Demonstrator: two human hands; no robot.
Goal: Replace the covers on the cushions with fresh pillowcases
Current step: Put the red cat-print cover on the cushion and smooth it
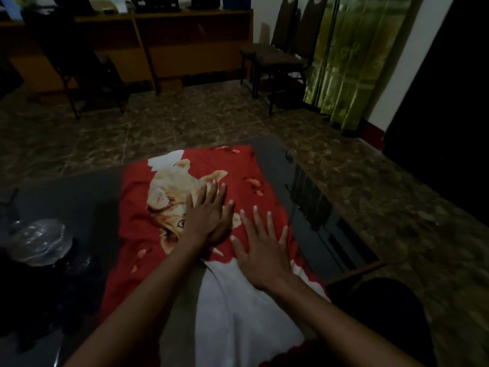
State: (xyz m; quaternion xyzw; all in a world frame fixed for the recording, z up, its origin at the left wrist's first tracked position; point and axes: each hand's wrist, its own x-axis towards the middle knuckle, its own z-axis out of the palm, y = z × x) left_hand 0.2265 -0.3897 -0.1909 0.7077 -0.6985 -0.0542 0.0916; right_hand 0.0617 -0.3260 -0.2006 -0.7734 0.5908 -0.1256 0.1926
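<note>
Both hands, left hand (pixel 206 217) and right hand (pixel 260 251), lay spread flat on the red pillowcase (pixel 143 207), a plastic bag (pixel 39 241) and chairs (pixel 280 53) nearby.

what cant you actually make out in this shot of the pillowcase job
Head view only:
- Near end of the white cushion: cut off by the bottom edge.
- How far the cushion reaches inside the red pillowcase: hidden by the fabric.
- Print under the left hand and right hand: covered by both flat palms.
- Dark heap beside the clear plastic bag: too dim to identify.
- Items on the far wooden desk: dark, cropped at top.
</note>
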